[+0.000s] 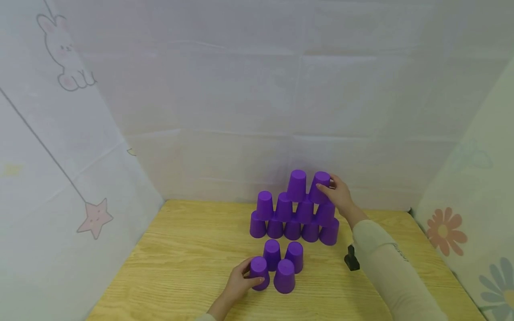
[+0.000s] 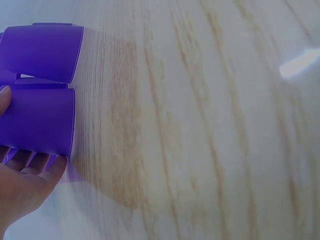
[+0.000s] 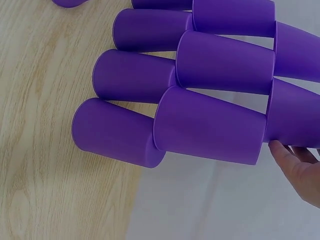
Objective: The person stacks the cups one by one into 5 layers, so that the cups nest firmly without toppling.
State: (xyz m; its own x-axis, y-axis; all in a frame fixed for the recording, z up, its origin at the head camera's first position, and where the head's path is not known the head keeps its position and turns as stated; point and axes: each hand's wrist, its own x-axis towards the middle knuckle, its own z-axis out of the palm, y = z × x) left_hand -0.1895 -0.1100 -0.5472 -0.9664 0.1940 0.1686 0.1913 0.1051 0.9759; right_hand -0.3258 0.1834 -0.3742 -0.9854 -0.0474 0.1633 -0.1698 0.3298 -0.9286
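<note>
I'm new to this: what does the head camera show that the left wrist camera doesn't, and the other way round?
Only the head view shows the three-tier cup stack, the right hand gripping a top-tier cup, a small black object, and the rabbit drawing and pink star drawing.

Only the left wrist view shows a bright glare on the wood-grain tabletop.

Both show that tabletop and the left hand holding a purple cup near another cup.

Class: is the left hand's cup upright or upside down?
Upside down: the cup in the left hand shows its closed base uppermost.
</note>
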